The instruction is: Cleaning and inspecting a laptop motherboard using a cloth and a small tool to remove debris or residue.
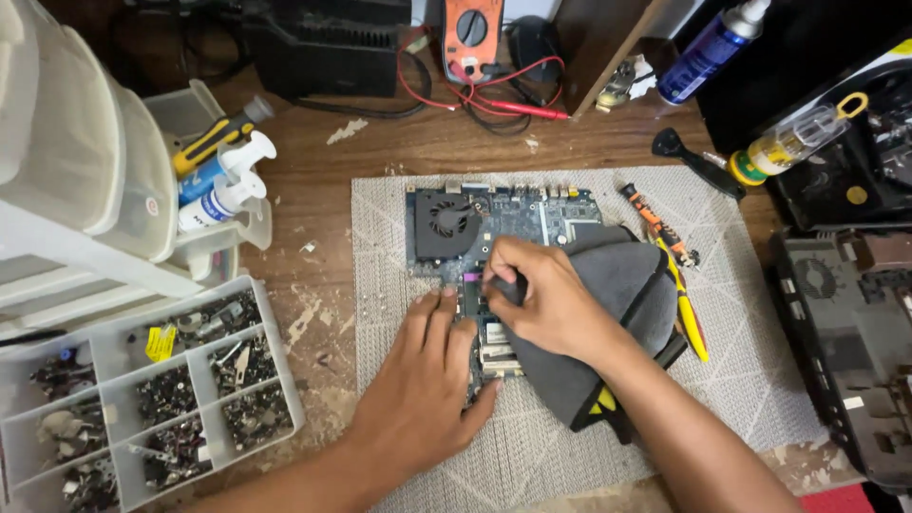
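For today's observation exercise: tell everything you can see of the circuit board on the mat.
The circuit board is a dark blue-green laptop board lying flat on the grey mat. A black round fan sits at its upper left, metal ports line its far edge. The left hand presses its near edge; the right hand holds a grey cloth on it, covering its right part.

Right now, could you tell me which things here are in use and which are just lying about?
In use:
right hand pressing the grey cloth
circuit board, steadied by the left hand
grey mat under it

Lying about:
multimeter
spray can
screw tray
yellow tool
glue bottle
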